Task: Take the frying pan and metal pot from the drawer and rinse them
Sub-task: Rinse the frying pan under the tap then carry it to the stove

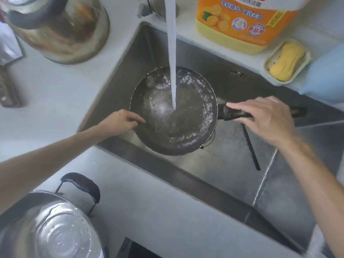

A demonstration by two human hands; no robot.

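Pale grey surface spreading left of the hands, steel sink sunk into it beneath them, white ledge running beyond, soft even light, dark gap nearest the person

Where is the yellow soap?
In the head view, the yellow soap lies in its pale dish on the ledge behind the sink, at upper right, just right of the orange detergent jug.
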